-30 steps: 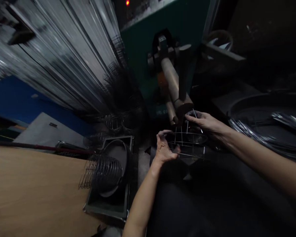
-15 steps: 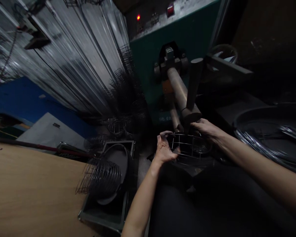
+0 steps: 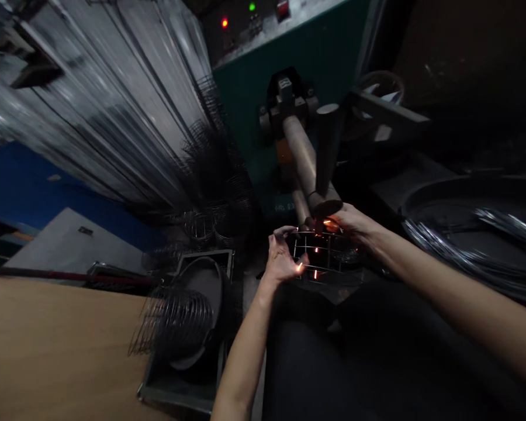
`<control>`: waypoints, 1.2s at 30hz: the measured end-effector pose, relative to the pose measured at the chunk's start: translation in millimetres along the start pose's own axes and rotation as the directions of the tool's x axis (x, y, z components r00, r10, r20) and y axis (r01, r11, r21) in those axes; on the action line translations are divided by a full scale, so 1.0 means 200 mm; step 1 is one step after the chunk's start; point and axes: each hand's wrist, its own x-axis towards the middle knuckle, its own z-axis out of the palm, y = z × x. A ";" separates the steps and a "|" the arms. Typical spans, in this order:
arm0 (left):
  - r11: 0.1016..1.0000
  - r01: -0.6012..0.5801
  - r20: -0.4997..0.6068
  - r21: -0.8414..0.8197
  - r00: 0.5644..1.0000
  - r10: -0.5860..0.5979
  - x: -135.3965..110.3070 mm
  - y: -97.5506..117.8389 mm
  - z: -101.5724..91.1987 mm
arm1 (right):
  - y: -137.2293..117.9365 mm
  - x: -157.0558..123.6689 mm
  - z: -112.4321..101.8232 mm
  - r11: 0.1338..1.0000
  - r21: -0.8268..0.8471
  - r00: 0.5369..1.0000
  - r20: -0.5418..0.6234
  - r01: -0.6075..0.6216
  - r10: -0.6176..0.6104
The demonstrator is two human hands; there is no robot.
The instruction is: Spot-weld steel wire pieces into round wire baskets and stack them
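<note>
A wire basket [image 3: 329, 252] of thin metal wire is held under the round arm [image 3: 304, 155] of a green spot-welding machine [image 3: 249, 108]. My left hand [image 3: 280, 257] is closed on the basket's left side, thumb and fingers curled at its wires. On the far right side, my right hand [image 3: 353, 222] grips the basket's upper edge beside the electrode; its fingertips are partly hidden. Orange sparks fly at the electrode and fall through the basket, some close to my left thumb.
At left, a stack of wire rings [image 3: 175, 318] leans in a dark round pan [image 3: 217, 292] over a crate [image 3: 175, 394]. A wooden board [image 3: 56, 345] lies at far left. Coiled wire [image 3: 447, 251] fills a round tub at right. Long metal rods [image 3: 127, 99] stand behind.
Sparks have appeared at the electrode, and a green light now glows on the machine's panel. Both hands keep their hold on the basket; the view has shifted slightly.
</note>
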 end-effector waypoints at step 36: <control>0.986 -0.035 -0.168 -0.161 0.986 0.008 -0.03 -0.15 0.00 | -0.03 0.00 0.05 1.000 -0.027 1.000 -0.028 0.011 -0.012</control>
